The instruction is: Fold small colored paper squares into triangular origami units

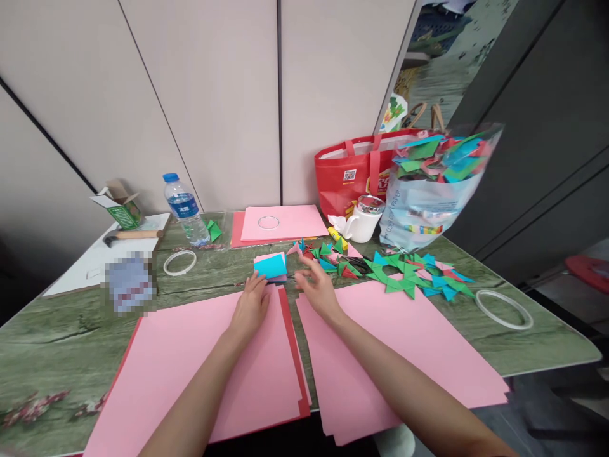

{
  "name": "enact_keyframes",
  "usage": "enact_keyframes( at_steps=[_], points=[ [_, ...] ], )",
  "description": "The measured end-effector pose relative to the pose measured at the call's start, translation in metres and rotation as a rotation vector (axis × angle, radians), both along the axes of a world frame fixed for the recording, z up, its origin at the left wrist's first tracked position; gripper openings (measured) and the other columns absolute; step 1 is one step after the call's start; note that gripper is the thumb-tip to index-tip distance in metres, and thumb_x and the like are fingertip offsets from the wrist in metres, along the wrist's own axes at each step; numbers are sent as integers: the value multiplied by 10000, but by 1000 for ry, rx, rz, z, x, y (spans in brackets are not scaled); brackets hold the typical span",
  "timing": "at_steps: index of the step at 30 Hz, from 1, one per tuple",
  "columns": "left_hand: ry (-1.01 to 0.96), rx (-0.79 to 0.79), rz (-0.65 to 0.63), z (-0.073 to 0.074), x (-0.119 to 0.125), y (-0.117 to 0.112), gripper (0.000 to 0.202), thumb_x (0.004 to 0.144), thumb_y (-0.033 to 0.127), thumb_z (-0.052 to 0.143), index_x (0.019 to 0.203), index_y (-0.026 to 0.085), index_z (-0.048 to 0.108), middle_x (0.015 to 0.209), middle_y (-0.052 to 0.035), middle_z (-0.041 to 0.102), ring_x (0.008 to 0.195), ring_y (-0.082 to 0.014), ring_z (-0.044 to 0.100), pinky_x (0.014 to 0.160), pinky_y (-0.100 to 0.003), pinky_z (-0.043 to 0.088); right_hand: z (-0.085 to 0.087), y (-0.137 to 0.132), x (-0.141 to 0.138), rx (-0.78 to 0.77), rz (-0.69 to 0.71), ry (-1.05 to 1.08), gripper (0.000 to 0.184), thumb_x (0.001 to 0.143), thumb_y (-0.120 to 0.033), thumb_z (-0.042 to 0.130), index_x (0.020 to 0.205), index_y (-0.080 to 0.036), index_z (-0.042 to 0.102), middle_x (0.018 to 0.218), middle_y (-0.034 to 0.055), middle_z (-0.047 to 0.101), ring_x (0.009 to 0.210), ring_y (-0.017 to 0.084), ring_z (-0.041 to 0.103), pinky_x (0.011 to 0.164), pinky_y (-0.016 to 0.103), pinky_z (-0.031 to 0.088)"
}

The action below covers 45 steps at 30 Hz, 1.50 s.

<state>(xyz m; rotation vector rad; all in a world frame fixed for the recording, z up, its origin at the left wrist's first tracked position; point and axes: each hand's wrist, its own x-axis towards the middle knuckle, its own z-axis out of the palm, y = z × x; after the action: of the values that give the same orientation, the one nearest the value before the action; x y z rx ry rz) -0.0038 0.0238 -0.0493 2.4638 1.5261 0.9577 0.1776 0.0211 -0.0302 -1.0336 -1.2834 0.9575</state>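
Note:
My left hand (253, 301) lies over the left stack of large pink paper sheets (190, 362), its fingers stretched out and their tips at the near edge of a small pile topped by a blue paper piece (271, 267). My right hand (320, 285) hovers by the corner of the right stack of pink sheets (380, 349), fingers apart, with nothing visible in it. Just beyond it lie several folded paper pieces (328, 254) in green, pink, blue and red. Farther right are star-shaped rings of folded green paper (399, 276).
At the back stand a water bottle (186, 212), a white mug (364, 219), a red bag (342, 178) and a clear bag of folded paper (428, 203). A hammer (133, 235) rests left. White rings (179, 263) lie on the green table (42, 343).

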Motion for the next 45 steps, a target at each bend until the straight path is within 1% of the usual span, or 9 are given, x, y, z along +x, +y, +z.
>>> enact_keyframes(
  at_steps=[4,13,17,20,23,27,34,39,45],
  points=[
    [-62,93,-8,6,0,0,327,770,81,408,1044,154,569,1137,-124,584,1195,-278,409,958,-504,374,-10,-2,-3,9,87,-135,269,721,-195,538,977,-241,607,1283,79,395,850,193,585,599,335,556],
    [-196,247,-93,23,5,-9,329,828,78,356,1026,200,588,1072,-80,626,1129,-208,470,918,-448,421,0,-11,-9,-121,244,2,784,726,-189,525,1369,-291,88,900,35,625,680,145,627,613,320,543],
    [-259,245,-179,29,6,-14,289,826,90,385,852,224,640,916,-55,679,1028,-198,522,856,-403,455,-2,-10,-8,-99,254,28,636,713,-206,545,1302,-287,318,931,33,626,671,145,624,607,307,541],
    [-287,231,-186,32,8,-16,283,816,90,400,736,226,634,839,-46,682,963,-197,538,819,-386,464,-8,-6,-7,-54,179,-71,290,652,-214,611,941,-204,637,948,51,615,739,171,613,625,298,534],
    [-364,231,-98,35,10,-18,268,800,87,414,649,208,599,920,-58,660,992,-203,527,858,-398,435,-13,-3,-6,-16,98,-103,251,630,-212,639,879,-190,658,956,55,615,789,182,602,649,297,525],
    [-650,28,105,38,10,-16,129,751,137,496,830,196,578,1091,-84,576,990,-216,549,830,-401,452,-9,-4,-5,0,25,-47,291,618,-273,670,893,-181,659,932,54,624,767,178,599,635,299,527],
    [-1088,-601,-47,39,9,-12,760,592,150,681,1267,205,337,1164,-144,543,946,-245,598,799,-406,470,8,-5,-1,-101,-85,75,288,644,-393,643,818,-164,646,745,27,629,599,145,571,532,282,518],
    [-1144,-692,-136,45,15,-16,850,547,173,746,1290,218,334,1146,-109,579,981,-241,582,827,-382,464,5,-7,-3,-66,29,-82,246,670,-391,626,698,-147,617,595,1,570,545,128,518,522,260,468],
    [-1125,-644,-93,48,15,-17,621,571,256,739,1140,155,513,825,-36,677,765,-196,629,729,-365,515,1,-10,-7,-14,67,-157,200,653,-342,647,716,-159,598,760,27,575,715,160,549,605,262,467]
  ],
)
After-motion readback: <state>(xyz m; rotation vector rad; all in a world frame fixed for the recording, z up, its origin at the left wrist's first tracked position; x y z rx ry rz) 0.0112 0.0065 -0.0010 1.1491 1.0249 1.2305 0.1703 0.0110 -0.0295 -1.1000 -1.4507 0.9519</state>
